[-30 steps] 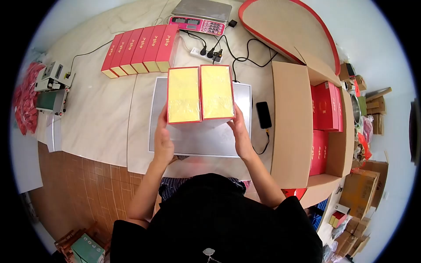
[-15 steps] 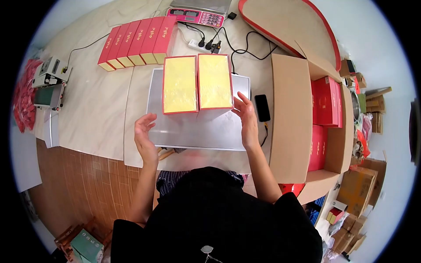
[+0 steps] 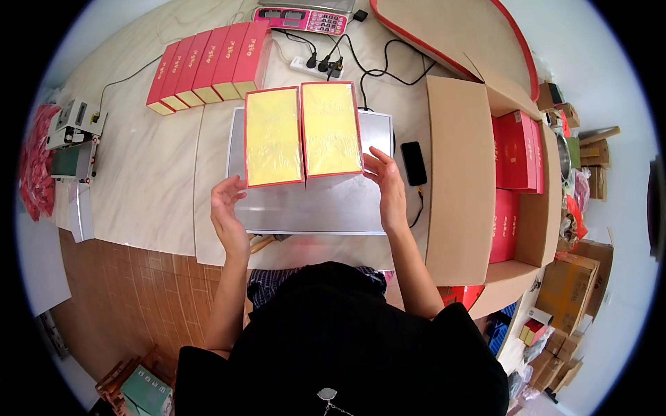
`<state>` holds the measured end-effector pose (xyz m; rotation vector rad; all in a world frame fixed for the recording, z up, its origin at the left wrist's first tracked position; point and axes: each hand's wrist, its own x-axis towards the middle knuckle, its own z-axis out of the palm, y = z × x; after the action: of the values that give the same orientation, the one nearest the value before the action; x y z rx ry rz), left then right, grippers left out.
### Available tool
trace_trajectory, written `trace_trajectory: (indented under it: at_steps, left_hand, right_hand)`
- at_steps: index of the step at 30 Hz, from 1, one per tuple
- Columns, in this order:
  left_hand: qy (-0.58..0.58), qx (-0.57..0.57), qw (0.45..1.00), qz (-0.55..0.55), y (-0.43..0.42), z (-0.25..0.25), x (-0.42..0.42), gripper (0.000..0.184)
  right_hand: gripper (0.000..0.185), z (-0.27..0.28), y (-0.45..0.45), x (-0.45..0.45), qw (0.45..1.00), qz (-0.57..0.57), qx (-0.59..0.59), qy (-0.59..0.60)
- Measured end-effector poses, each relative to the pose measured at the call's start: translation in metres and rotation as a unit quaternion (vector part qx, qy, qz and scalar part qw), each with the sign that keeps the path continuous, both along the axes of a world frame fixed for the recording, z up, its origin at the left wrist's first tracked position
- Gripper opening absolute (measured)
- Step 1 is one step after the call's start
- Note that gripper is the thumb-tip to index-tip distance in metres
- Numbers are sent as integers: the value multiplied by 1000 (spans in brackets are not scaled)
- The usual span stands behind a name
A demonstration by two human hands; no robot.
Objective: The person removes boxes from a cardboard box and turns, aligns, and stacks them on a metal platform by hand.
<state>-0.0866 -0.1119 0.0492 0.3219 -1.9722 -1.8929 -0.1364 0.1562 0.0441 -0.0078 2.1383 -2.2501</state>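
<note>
Two shrink-wrapped boxes stand side by side on a silver metal plate: the left box and the right box, each with a yellow upper face edged in red. A narrow gap runs between them. My left hand is at the left box's near corner, fingers loosely curved and apart, the tips close to its edge. On the other side, my right hand has its fingers spread, with the tips at the right box's near right edge. Neither hand is wrapped around a box.
Several red boxes stand in a row at the back left. Behind the plate are a pink scale and a power strip with black cables. A phone lies right of the plate, beside an open carton holding red boxes.
The two wrapped boxes have shifted slightly left and toward me. My left hand's fingertips are now closer to the left box. The view has tilted a little.
</note>
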Motion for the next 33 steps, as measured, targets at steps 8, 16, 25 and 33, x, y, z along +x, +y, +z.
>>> trace_trajectory:
  at_steps: [8, 16, 25, 33]
  left_hand:
    - [-3, 5, 1000, 16, -3, -6, -17, 53]
    - [-46, 62, 996, -34, -2, -15, -54, 55]
    - [-19, 493, 826, -273, -5, -58, -71, 49]
    - [-240, 202, 929, -197, 15, -12, -56, 40]
  right_hand:
    - [55, -8, -5, -14, 1000, -5, -5, -14]
    - [55, -12, -27, -48, 1000, -16, -14, -23]
    - [55, -79, -50, -74, 971, 18, -158, -177]
    - [57, -12, -54, -56, 985, 26, -56, -160]
